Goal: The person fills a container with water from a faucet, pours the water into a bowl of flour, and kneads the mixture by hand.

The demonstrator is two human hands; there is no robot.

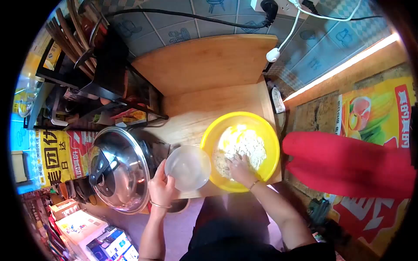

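A yellow basin (273,150) stands on the wooden board, with clumpy white flour or dough (237,139) inside. My right hand (240,168) reaches into it, fingers down in the flaky mixture; their tips are partly buried, so their shape is hard to make out. Left of the basin, my left hand (162,185) grips a translucent plastic bowl (188,168) by its left side, the thumb at the rim. The bowl is held close to the basin's left rim. Whether it holds some clear liquid I cannot tell.
A large pot with a shiny lid (122,169) stands left of my left hand. Behind it is a black rack (109,74) with chopsticks and utensils. A red cloth-like item (344,163) lies right of the basin. A white cable switch (273,55) hangs at the back.
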